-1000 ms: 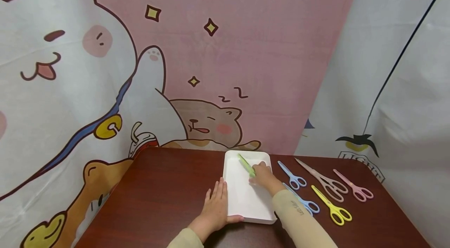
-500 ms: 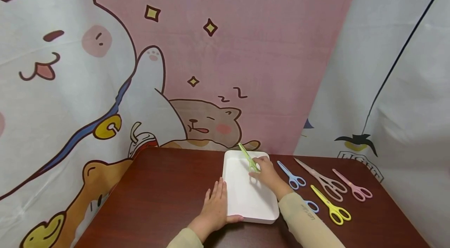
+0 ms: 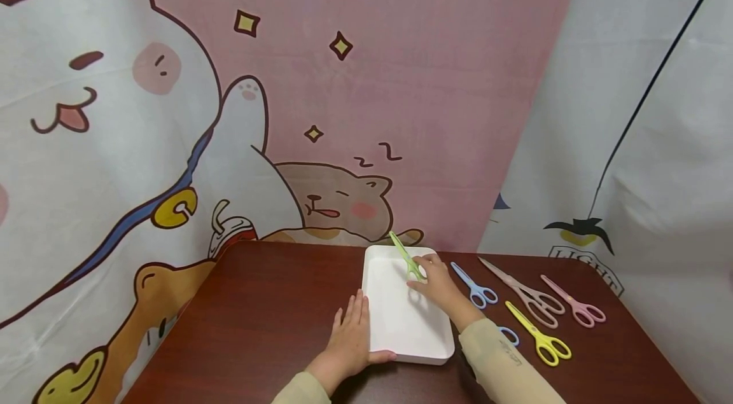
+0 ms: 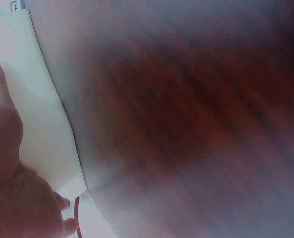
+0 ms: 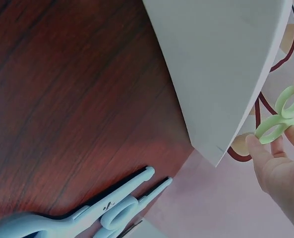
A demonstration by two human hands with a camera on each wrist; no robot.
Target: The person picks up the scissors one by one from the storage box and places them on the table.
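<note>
A pair of light green scissors (image 3: 403,252) slants above the far part of a shallow white tray (image 3: 401,327), tip pointing away and up. My right hand (image 3: 439,285) pinches them at the finger loops. In the right wrist view the green scissors (image 5: 286,120) show clear of the tray's wall (image 5: 216,59), fingertips on the loops. My left hand (image 3: 349,335) lies along the tray's left side, its fingers straight and its thumb at the near edge. The left wrist view shows this hand (image 4: 8,203) against the tray wall (image 4: 42,99).
Right of the tray lie blue scissors (image 3: 475,286), large pinkish-beige scissors (image 3: 527,294), pink scissors (image 3: 574,302) and yellow scissors (image 3: 539,334). A second blue pair (image 3: 509,335) is mostly hidden by the right sleeve (image 3: 504,359). A patterned cloth hangs behind the dark wooden table (image 3: 275,308).
My right hand has raised the green scissors from low in the tray, their tip now above its far rim. The left hand has stayed in place.
</note>
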